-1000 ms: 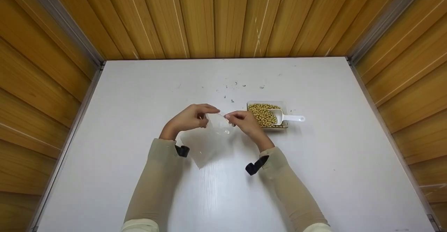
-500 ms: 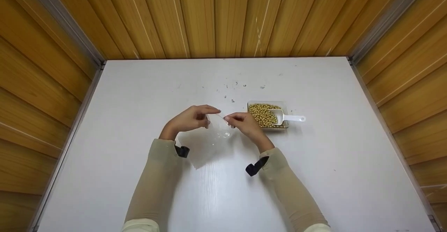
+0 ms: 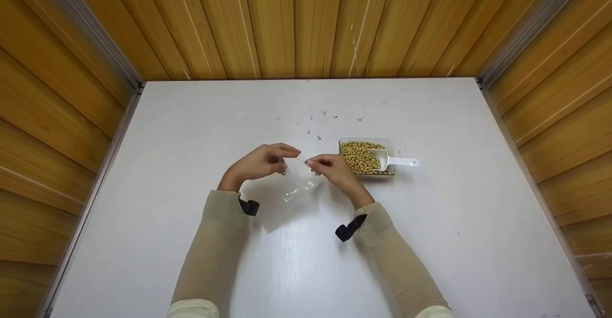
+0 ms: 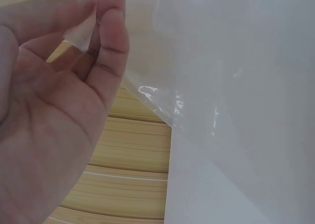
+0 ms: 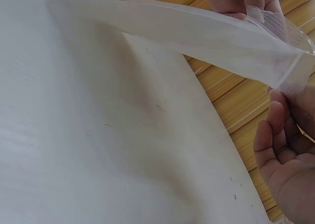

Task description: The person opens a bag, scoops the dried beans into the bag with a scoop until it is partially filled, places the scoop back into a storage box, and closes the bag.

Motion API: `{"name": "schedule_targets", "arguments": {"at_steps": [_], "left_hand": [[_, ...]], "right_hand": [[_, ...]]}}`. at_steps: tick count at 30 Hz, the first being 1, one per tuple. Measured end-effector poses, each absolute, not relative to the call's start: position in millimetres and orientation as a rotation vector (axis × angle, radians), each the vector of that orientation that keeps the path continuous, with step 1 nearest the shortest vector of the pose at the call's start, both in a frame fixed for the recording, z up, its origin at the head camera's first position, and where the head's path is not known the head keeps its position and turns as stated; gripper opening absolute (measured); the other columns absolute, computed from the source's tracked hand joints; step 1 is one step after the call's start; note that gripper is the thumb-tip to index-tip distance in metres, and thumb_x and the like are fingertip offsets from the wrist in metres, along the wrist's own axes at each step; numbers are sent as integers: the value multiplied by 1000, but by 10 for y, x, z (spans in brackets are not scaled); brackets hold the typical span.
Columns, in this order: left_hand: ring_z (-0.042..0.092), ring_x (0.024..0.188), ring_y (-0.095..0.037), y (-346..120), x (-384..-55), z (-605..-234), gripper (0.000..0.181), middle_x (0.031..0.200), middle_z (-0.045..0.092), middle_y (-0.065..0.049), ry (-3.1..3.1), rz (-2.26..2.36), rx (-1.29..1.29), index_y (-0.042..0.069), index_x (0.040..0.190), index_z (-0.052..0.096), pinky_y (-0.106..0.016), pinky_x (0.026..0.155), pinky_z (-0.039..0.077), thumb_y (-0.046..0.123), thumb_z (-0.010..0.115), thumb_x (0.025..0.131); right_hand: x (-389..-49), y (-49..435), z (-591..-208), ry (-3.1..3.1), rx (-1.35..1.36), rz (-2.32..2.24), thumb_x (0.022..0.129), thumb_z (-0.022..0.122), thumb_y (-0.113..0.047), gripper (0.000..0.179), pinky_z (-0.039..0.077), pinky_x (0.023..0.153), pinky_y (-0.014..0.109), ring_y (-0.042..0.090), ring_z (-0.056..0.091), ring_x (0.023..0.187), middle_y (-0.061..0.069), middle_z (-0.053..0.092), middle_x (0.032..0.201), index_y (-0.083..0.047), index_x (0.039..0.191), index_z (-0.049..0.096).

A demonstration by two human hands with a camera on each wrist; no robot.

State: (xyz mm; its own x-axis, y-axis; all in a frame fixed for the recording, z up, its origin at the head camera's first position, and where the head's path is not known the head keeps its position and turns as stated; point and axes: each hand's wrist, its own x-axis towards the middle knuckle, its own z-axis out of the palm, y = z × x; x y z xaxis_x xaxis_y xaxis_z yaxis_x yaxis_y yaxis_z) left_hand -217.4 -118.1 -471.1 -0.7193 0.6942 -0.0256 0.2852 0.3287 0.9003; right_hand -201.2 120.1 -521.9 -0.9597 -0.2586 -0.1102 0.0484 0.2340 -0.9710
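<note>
A clear plastic zip bag (image 3: 287, 203) hangs between my two hands above the white table. My left hand (image 3: 260, 161) pinches one side of its top edge, thumb and fingers curled on the film. At the other side my right hand (image 3: 337, 169) pinches the edge between thumb and fingertips. In the right wrist view the bag (image 5: 197, 32) stretches sideways, its ridged mouth strip lying near both hands. The left wrist view has the film (image 4: 216, 86) spreading out from the left fingertips. No contents show inside the bag.
Just beyond the right hand stands a clear rectangular container (image 3: 391, 143) of yellowish soybeans (image 3: 358, 158). A white scoop (image 3: 404, 162) lies in it, handle pointing right. Dark marks speckle the white table (image 3: 191, 131), and wood-patterned panels (image 3: 311, 26) enclose it on three sides.
Both hands keep nearly the same place and grip. The bag's lower part has shifted slightly left, and its shiny creases have spread.
</note>
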Motion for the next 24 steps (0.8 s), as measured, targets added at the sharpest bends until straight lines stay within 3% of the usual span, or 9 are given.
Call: {"name": "schedule_targets", "arguments": {"at_steps": [6,11,18,24], "left_hand": [[54,79,-21,-1131,-2073,-4488,43,134,53,-26,2210,1345,903,-4,129,58,-21,71,44,-11,49,87],[50,76,-16,-1098,-2003,-4359,42,131,55,-26,2221,1346,923,-5,128,58,-21,70,42,-9,52,86],[48,73,-18,-1093,-2108,-4573,46,137,53,-21,2228,1327,897,-1,131,57,-22,68,40,-10,51,86],[49,71,-13,-1110,-2174,-4685,49,139,53,-16,2199,1350,875,4,133,57,-21,66,41,-8,52,86]], "right_hand": [[-2014,1223,-5202,2261,-198,-1785,90,67,-27,33,46,77,34,11,55,75,-6,63,75,3,102,72],[-2013,1251,-5190,2242,-196,-1802,90,66,-25,31,46,77,35,11,56,75,-6,63,75,4,101,71],[-2008,1283,-5133,2217,-198,-1808,92,64,-23,28,46,84,45,11,56,75,-6,63,76,2,100,72],[-1991,1305,-5050,2237,-205,-1747,93,62,-27,34,49,83,31,11,59,81,-3,66,82,5,105,70]]}}
